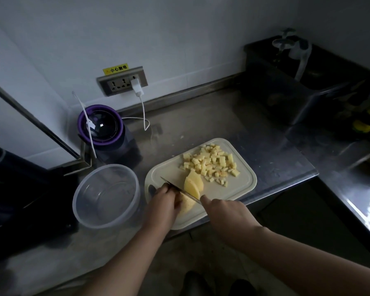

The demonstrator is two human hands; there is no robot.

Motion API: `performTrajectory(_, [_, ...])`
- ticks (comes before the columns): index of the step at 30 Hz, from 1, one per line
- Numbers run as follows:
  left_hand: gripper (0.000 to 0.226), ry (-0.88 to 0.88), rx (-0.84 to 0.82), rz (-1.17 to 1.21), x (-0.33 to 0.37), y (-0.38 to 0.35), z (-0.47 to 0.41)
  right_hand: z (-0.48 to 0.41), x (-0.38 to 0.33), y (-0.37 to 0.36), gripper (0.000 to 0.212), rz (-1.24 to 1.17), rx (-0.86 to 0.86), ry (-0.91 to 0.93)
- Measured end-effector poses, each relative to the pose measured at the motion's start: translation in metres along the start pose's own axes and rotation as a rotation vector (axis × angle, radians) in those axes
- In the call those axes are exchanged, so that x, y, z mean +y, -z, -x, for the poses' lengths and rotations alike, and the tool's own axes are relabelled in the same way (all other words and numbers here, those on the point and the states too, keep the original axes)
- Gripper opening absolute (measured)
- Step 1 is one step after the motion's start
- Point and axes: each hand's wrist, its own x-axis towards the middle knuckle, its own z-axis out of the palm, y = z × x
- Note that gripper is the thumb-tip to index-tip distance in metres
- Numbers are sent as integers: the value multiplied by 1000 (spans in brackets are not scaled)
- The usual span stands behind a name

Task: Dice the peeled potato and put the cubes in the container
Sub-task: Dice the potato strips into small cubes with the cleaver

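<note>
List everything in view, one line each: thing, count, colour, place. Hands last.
counter: 1, steel, along the wall
cutting board: 1, cream, at the counter's front edge
potato cubes: many, pale yellow, piled on the board's far half
potato piece: 1, pale yellow, under the left hand
knife: 1, dark blade, cutting the potato piece
potato slices: a few, pale yellow, leaning together beside the knife
container: 1, clear, left of the board, no cubes in it
appliance: 1, dark with purple rim, back left
charger: 1, white, plugged into the grey wall socket
sink: 1, dark, back right
left hand: 1, holds the potato piece
right hand: 1, grips the knife
</note>
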Motion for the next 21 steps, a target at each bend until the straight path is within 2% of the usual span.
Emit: performTrajectory(21, [28,18,1,-15,0,-2,-2,-5,1,-7,48,2,-51,13])
